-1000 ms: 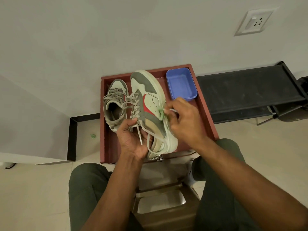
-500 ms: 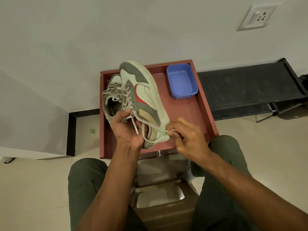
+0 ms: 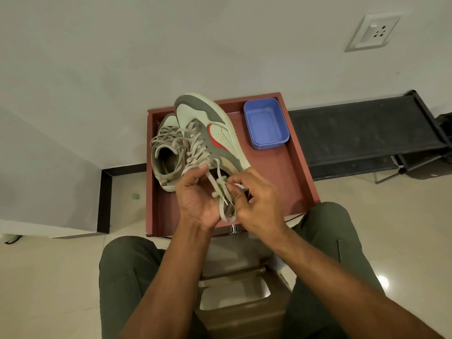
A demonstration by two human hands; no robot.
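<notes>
shifts the right hand [image 3: 256, 199] off the sole's near edge, its spot half a second ago, up and left onto the loose lace [image 3: 223, 204] over the shoe's opening. pinches that lace between curled fingertips, close against the left hand [image 3: 195, 199]. keeps the sneaker [image 3: 217, 133] lifted above the red-brown drawer [image 3: 288, 182], heel near, toe far, tilted onto its side. cradles the heel in the left palm, fingers wrapped round it, thumb pressed on the top lace crossing, likely to steady the shoe and hold the lacing taut during work on the ends. holds it high and close, probably for a clear look at the knot. leaves the second sneaker [image 3: 166, 152] flat in the drawer's far-left corner, just beside the held one, out of the way. leaves the blue tub [image 3: 266, 123] at the drawer's far right, apart from both shoes. cannot tell lace tip from anything else in the small pale bit at the right fingertips.
</notes>
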